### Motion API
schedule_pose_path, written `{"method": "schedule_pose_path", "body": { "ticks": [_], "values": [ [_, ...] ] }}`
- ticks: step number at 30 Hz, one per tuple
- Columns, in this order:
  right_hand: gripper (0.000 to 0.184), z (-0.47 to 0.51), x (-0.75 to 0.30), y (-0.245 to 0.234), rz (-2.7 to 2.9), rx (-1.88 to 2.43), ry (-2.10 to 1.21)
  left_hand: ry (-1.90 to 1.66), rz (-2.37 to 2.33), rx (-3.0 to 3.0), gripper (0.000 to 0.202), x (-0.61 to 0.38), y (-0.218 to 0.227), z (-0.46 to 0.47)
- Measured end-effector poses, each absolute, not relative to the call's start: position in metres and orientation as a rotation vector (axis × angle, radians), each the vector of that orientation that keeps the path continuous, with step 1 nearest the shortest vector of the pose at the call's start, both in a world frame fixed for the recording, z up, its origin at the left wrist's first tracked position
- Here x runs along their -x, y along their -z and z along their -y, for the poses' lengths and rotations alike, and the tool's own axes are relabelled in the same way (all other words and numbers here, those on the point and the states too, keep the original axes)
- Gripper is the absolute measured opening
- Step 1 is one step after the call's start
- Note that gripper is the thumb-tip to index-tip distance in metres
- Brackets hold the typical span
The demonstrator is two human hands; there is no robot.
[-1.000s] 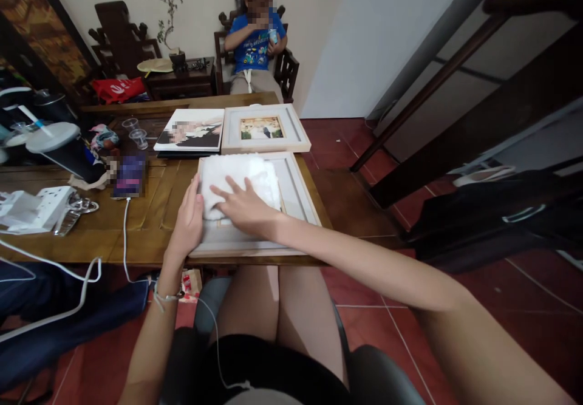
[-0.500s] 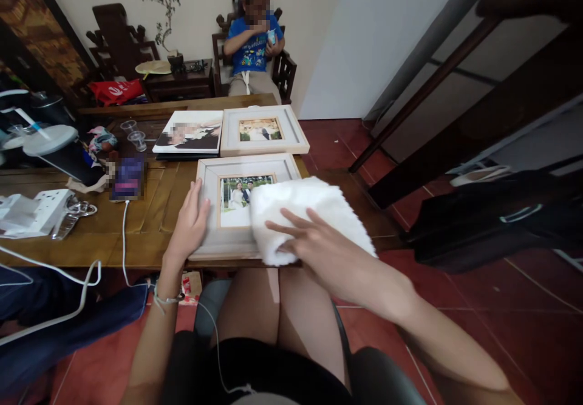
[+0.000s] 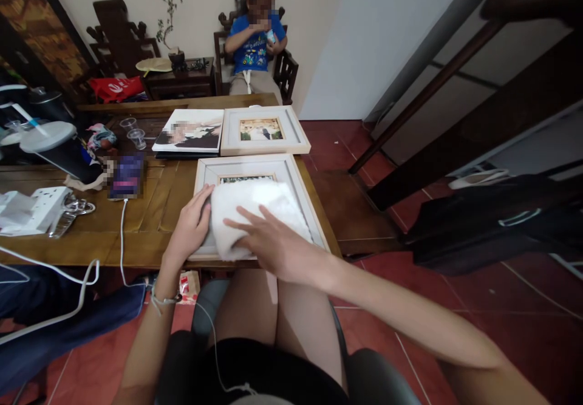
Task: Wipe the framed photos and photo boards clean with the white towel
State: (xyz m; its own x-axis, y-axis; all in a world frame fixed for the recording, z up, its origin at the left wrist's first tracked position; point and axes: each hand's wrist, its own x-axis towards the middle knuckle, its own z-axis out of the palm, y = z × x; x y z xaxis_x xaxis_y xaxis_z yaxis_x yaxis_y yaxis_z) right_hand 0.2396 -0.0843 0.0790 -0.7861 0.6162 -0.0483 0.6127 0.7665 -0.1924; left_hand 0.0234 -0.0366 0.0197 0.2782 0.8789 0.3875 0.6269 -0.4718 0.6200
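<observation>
A light wooden picture frame (image 3: 296, 180) lies flat at the table's front edge, its photo mostly covered by a folded white cloth (image 3: 255, 201). My right hand (image 3: 266, 244) presses on the cloth with fingers spread across its top, the thumb side tucked at the near fold. On the frame's left side, my left hand (image 3: 194, 220) grips the border, thumb inward, close beside the cloth's left edge. Just behind sits a second framed photo (image 3: 262, 130), and to its left a photo book or panel (image 3: 190, 130) with a white and dark cover.
Left on the wooden table (image 3: 150, 235) are a charging phone (image 3: 126, 177), a power strip (image 3: 39, 211), a lidded black cup (image 3: 57, 150) and small plastic cups (image 3: 135, 138). A seated person (image 3: 252, 47) in blue is beyond the table. Dark wooden furniture (image 3: 432, 113) stands right.
My right hand has slid the white cloth leftward over the frame, covering most of the photo and baring the frame's right side. My left hand stays at the left border.
</observation>
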Motion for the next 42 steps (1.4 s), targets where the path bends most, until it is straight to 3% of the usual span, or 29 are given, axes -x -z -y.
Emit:
{"method": "schedule_pose_path", "body": {
  "ticks": [4,8,13,21,32,42],
  "values": [
    [0.055,0.028,-0.225,-0.081,2.872,1.219,0.083,-1.104,-1.376,-2.201,0.049,-0.022,-0.017,0.035],
    [0.054,-0.022,-0.208,-0.084,2.876,1.109,0.285,-1.076,-1.383,-2.203,0.038,-0.022,-0.018,0.035],
    [0.053,-0.040,-0.205,-0.081,2.914,1.060,0.225,-1.080,-1.361,-2.166,0.033,-0.024,-0.024,0.037],
    [0.060,-0.033,-0.297,-0.084,2.729,1.505,-0.011,-1.107,-1.301,-2.202,0.036,-0.024,-0.022,0.035],
    [0.058,0.112,-0.339,-0.094,2.670,1.392,-0.282,-1.086,-1.288,-2.232,0.039,-0.025,-0.020,0.032],
    [0.057,0.046,-0.327,-0.065,2.608,1.504,-0.019,-1.021,-1.281,-2.286,0.043,-0.023,-0.021,0.031]
  ]
}}
